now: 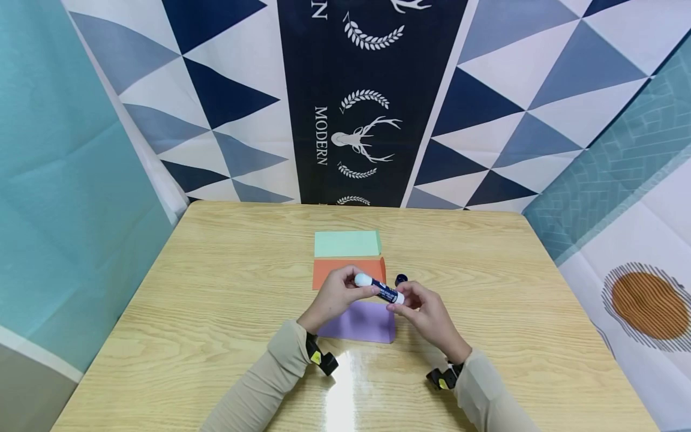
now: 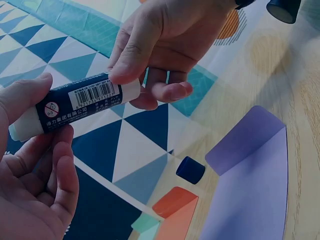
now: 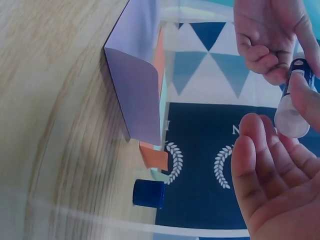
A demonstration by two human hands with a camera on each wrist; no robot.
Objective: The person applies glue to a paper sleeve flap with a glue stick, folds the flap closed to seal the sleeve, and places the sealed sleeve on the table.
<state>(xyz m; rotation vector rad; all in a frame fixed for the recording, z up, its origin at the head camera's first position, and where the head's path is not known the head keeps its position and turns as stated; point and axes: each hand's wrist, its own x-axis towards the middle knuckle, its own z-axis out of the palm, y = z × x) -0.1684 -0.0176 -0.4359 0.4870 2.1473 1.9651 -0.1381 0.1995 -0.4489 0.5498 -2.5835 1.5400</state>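
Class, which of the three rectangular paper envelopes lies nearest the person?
The purple rectangular paper envelope; the orange rectangular one lies beyond it, and the mint-green rectangular one farthest away.

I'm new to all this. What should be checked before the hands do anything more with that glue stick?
1. Left hand grip on the glue stick: ok, thumb and fingers hold it.
2. Right hand at the other end: ok, it pinches the white end.
3. Cap off: ok, the dark blue cap sits on the table, apart from the stick.
4. Enough glue showing: cannot tell.
5. Flap of the purple paper unfolded: ok, it angles up.
6. A hand free to steady the purple paper: not ok, both hold the stick.
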